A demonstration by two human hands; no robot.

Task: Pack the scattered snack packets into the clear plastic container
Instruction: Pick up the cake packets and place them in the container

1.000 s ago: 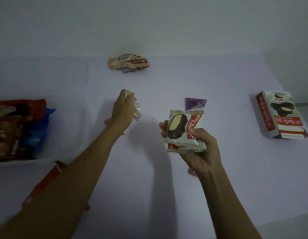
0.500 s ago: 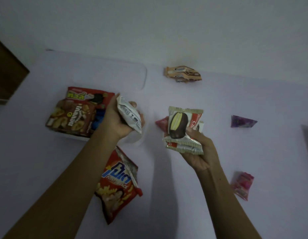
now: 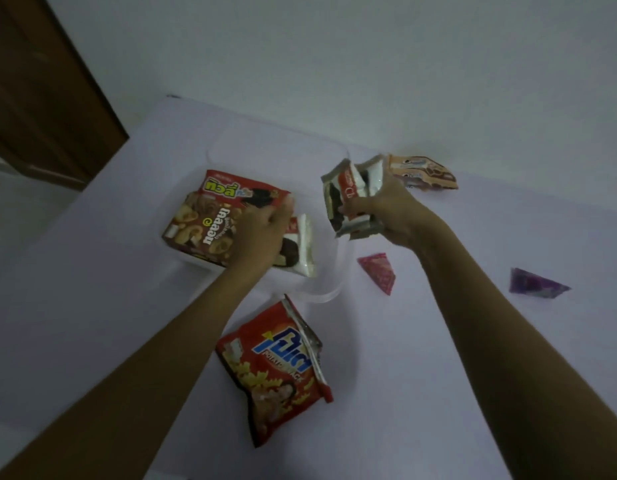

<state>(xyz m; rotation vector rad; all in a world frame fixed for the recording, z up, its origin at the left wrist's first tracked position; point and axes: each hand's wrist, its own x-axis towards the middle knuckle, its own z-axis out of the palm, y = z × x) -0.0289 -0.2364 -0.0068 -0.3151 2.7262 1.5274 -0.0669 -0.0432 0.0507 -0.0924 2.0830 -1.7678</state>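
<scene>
The clear plastic container sits on the table with a brown biscuit packet and a red packet already inside. The left hand is now down inside the container. Half a second ago it held a white cake packet up in the air, and now that packet lies in the container, partly under the hand. I cannot tell if the fingers grip it or have let go. So one more snack is in. The right hand grips two cake packets right by the container's right edge, closer than before, so I think they go in next. Outside the container wait a red chips bag just in front, a pink packet just to its right, a purple packet far to its right, and an orange packet behind it.
</scene>
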